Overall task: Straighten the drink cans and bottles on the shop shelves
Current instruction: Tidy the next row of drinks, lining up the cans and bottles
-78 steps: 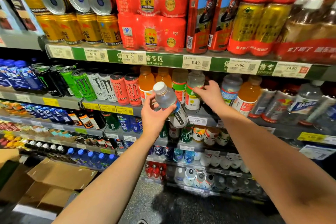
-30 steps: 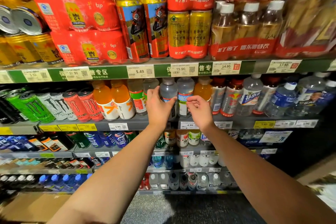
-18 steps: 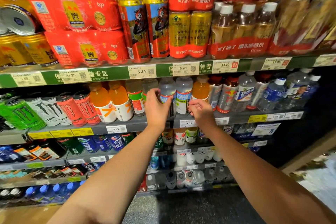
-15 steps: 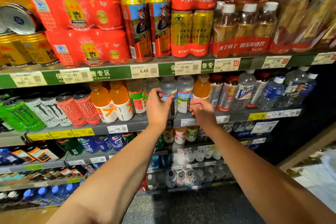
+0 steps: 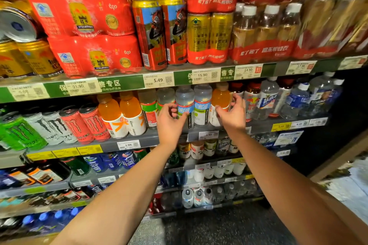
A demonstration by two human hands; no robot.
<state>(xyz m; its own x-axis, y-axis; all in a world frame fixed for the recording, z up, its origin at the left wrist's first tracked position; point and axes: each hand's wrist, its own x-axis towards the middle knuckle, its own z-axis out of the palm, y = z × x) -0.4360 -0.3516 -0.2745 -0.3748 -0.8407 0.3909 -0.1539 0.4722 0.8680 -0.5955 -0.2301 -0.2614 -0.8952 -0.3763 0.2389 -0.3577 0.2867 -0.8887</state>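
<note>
A: In the head view, where were the hands?

B: Both were raised to the second shelf (image 5: pixel 151 141). The left hand (image 5: pixel 170 123) was in front of a clear bottle (image 5: pixel 185 103) with a blue and green label, fingers loosely curled and spread. Whether the fingertips touched the bottle I could not tell; nothing was gripped.

A: And the right?

B: The right hand (image 5: pixel 234 114) was just beside an orange bottle (image 5: pixel 220 101), fingers loosely bent and apart, the thumb toward the bottle's label. It held nothing either.

A: How did the bottles stand?

B: The clear bottle stood upright at the shelf's front edge, touching a twin bottle (image 5: pixel 203 103) on its right. The orange bottle stood upright just right of that. The two hands were apart, with the twin bottle between them.

A: What else was on that shelf?

B: To the left, two more orange bottles (image 5: pixel 121 117) leaned left, and beyond them tilted red cans (image 5: pixel 85 123), a white one and green cans (image 5: pixel 18 131). To the right stood water bottles (image 5: pixel 296 99).

A: Above?

B: The top shelf (image 5: pixel 123 83) carried red packs (image 5: pixel 83 26), tall cans (image 5: pixel 159 30), gold cans (image 5: pixel 209 36) and wrapped bottles (image 5: pixel 266 30), with price tags (image 5: pixel 158 80) along its green edge.
</note>
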